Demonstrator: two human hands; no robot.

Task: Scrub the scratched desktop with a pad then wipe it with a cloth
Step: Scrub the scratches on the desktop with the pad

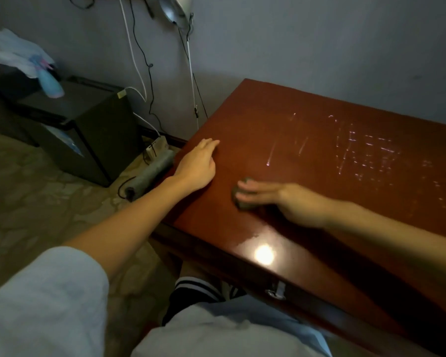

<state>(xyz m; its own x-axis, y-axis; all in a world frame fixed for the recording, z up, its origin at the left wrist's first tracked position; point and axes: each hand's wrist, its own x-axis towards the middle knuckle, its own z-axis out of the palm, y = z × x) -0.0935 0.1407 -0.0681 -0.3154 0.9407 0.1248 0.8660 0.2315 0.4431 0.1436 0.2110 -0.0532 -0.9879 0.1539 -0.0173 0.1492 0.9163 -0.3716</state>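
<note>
The reddish-brown desktop fills the right half of the view, with pale scratch marks across its far right part. My right hand lies flat on the desk, fingers pressing a small dark grey pad against the wood near the left front area. My left hand rests palm down at the desk's left edge, fingers spread and holding nothing. A white and blue cloth lies far left on dark furniture.
A dark cabinet stands on the floor left of the desk. A power strip, a grey roll and hanging cables crowd the corner. A lamp hangs above. A drawer handle shows below the desk's front edge.
</note>
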